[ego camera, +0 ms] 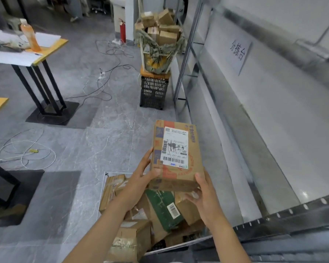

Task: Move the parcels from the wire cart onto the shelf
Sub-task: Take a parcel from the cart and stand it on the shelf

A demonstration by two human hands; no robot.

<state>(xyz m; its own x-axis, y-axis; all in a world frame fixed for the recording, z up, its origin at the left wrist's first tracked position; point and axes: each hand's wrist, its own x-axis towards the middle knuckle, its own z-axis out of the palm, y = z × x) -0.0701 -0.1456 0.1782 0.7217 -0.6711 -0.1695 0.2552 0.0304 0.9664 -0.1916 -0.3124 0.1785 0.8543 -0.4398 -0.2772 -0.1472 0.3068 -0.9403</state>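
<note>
A brown cardboard parcel [176,154] with a white shipping label is held up above the wire cart [171,245], label facing me. My left hand [141,179] grips its left edge and near corner. My right hand [203,198] supports its near right corner from below. Under the hands the cart holds several more parcels, among them a dark green box [163,209] and brown boxes [129,238]. The metal shelf [273,118] runs along the right side, its grey surface bare beside the held parcel.
A second pile of parcels sits in a sack [160,33] on a black crate [153,92] ahead by the shelf end. Cables [106,73] trail across the grey floor. A yellow-topped table [27,52] with an orange bottle stands at left.
</note>
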